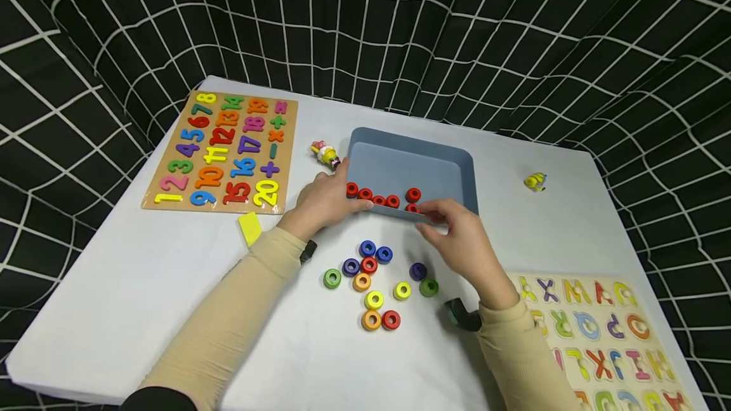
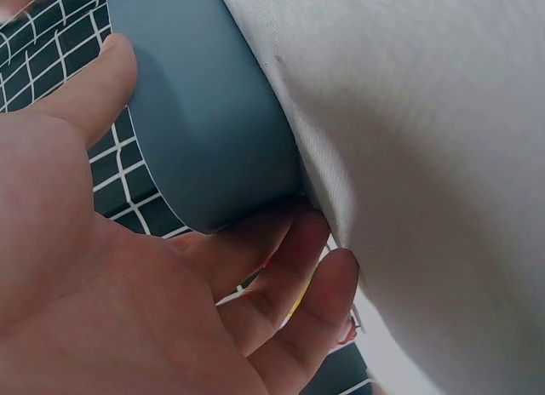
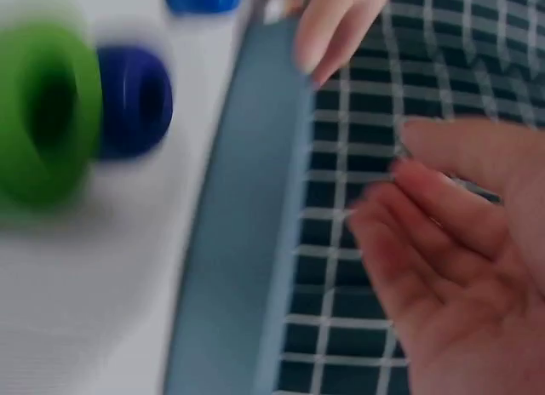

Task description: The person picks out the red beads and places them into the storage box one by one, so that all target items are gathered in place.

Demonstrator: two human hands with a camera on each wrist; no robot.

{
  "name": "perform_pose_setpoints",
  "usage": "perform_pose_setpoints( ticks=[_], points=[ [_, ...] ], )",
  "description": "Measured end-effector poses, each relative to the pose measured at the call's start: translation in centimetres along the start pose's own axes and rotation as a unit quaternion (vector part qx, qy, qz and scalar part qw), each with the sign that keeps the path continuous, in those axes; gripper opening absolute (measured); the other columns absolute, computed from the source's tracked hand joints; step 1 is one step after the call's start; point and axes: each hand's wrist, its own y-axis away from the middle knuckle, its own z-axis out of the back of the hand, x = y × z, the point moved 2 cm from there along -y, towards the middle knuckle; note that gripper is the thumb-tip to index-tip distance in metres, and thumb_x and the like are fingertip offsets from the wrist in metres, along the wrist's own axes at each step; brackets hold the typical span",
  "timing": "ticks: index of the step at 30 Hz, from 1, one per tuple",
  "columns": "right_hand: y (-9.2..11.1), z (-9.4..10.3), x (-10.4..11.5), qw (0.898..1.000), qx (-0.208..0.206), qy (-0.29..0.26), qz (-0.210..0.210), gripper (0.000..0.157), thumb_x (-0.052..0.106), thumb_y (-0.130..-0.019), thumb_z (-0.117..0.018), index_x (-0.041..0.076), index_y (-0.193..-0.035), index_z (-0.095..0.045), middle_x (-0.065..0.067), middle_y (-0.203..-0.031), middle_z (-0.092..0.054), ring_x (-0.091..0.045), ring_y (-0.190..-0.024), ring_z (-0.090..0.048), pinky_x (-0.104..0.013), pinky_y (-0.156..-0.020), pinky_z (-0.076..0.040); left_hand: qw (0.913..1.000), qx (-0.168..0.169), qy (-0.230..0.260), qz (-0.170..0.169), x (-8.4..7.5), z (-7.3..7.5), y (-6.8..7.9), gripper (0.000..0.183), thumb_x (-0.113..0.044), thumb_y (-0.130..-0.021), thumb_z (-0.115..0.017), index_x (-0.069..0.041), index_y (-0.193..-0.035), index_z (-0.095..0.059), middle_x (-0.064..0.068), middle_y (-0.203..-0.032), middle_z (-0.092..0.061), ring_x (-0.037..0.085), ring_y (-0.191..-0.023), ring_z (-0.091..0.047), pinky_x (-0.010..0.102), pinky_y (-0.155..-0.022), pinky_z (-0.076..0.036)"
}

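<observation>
A blue-grey tray (image 1: 411, 163) stands in the middle of the table, with several red rings (image 1: 392, 201) along its near side. My left hand (image 1: 324, 198) grips the tray's near left corner. In the left wrist view the thumb lies at the rim of the tray (image 2: 204, 114), and the fingers (image 2: 294, 259) bend round the corner near the tabletop. Over the near rim, towards the right, hovers my right hand (image 1: 457, 240), its fingertips by a red ring (image 1: 412, 208). The right wrist view shows the fingers (image 3: 400, 259) loosely bent with nothing visible between them and the thumb.
Loose rings in several colours, such as a yellow ring (image 1: 374, 300), lie before the tray. A number board (image 1: 291, 144) is at left, with a yellow block (image 1: 249, 228) below it. A letter board (image 1: 571, 341) lies at near right. Small figures (image 1: 327, 154) stand about the tray.
</observation>
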Motion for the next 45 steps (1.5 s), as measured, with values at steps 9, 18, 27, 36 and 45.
perform_pose_setpoints(
  ticks=[9, 18, 27, 36, 45],
  points=[
    [7.3, -3.5, 3.1, 0.988, 0.142, 0.034, 0.044, 0.029, 0.022, -0.077, -0.081, 0.018, -0.103, -0.07, 0.009, -0.096, -0.065, -0.006, -0.084, -0.058, -0.024, -0.076, -0.051, 1.0, 0.0, 0.0, -0.004, 0.0, 0.1, -0.2, 0.107, -0.068, -0.08, -0.062, -0.018, -0.156, -0.007, 0.022, -0.143, -0.046, 0.034, -0.11, -0.056, 0.047, -0.085, -0.048],
    [9.5, -5.6, 3.3, 0.981, 0.153, 0.114, 0.023, 0.034, 0.03, -0.073, -0.084, 0.02, -0.102, -0.071, 0.01, -0.099, -0.056, -0.003, -0.082, -0.049, -0.025, -0.076, -0.05, 0.9999, 0.001, 0.011, -0.002, 0.4, -0.2, -0.1, 0.106, -0.067, -0.08, -0.062, -0.018, -0.157, -0.007, 0.022, -0.144, -0.045, 0.034, -0.11, -0.055, 0.048, -0.084, -0.048],
    [9.8, -4.8, 3.4, 0.984, 0.113, 0.133, 0.042, 0.029, 0.023, -0.073, -0.084, 0.022, -0.098, -0.07, 0.012, -0.102, -0.061, -0.001, -0.089, -0.055, -0.024, -0.081, -0.053, 1.0, -0.003, 0.004, -0.004, 0.2, -0.2, -0.4, 0.107, -0.069, -0.078, -0.062, -0.021, -0.156, -0.008, 0.023, -0.143, -0.045, 0.036, -0.112, -0.056, 0.049, -0.084, -0.049],
    [3.7, -0.9, 0.3, 1.0, 0.011, 0.006, -0.022, 0.038, 0.012, -0.082, -0.076, 0.013, -0.118, -0.065, 0.001, -0.106, -0.067, -0.015, -0.094, -0.066, -0.041, -0.086, -0.054, 1.0, -0.001, -0.001, 0.006, 0.6, -0.1, -0.3, 0.107, -0.069, -0.078, -0.062, -0.021, -0.157, -0.007, 0.022, -0.143, -0.046, 0.036, -0.112, -0.057, 0.048, -0.084, -0.05],
    [-3.6, -1.8, -0.7, 0.998, -0.035, -0.023, -0.035, 0.034, 0.022, -0.086, -0.073, 0.014, -0.118, -0.067, -0.005, -0.107, -0.072, -0.02, -0.096, -0.068, -0.041, -0.083, -0.053, 1.0, -0.001, -0.006, -0.002, 0.3, 0.0, -0.4, 0.107, -0.069, -0.078, -0.063, -0.02, -0.156, -0.008, 0.023, -0.142, -0.048, 0.036, -0.112, -0.057, 0.048, -0.083, -0.05]
  ],
)
